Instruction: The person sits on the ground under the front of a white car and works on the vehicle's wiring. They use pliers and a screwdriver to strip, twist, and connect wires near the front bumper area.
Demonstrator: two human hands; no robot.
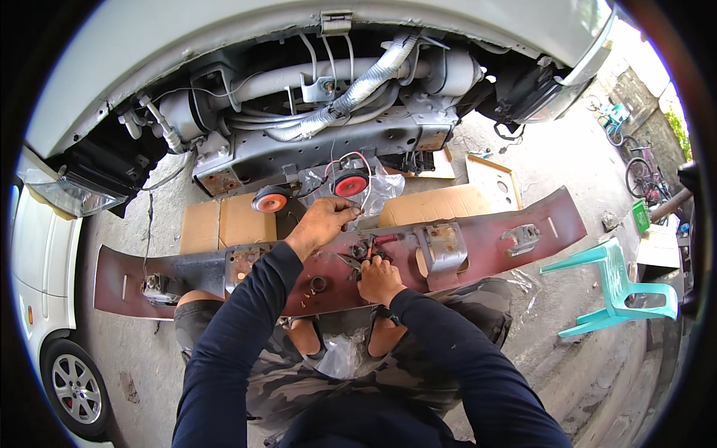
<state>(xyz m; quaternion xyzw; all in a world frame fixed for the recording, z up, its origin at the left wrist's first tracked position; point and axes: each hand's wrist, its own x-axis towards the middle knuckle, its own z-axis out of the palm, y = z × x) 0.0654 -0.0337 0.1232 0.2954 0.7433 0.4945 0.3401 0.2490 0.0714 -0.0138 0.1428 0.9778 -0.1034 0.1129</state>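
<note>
My left hand [323, 225] is closed in a pinch at the end of a thin pale wire [367, 196] that loops from the horns. One disc horn has a red face [349, 184]; the other, to its left, has an orange face [269, 200]. My right hand [379, 281] rests low over the dark red bumper [340, 287], its fingers curled round pliers [348, 260] whose pointed metal jaws stick out to the left. The handles are mostly hidden. Other small tools lie by those fingers. A metal ring [319, 284] and small brass-coloured pieces [306, 300] sit on the bumper.
Ahead is a vehicle's open front with a grey crossmember [321, 153] and a silver corrugated hose [373, 78]. Cardboard [224, 222] lies beneath the bumper. A turquoise plastic chair [616, 287] stands at right, a white car [48, 261] at left. Clear plastic [343, 357] lies between my feet.
</note>
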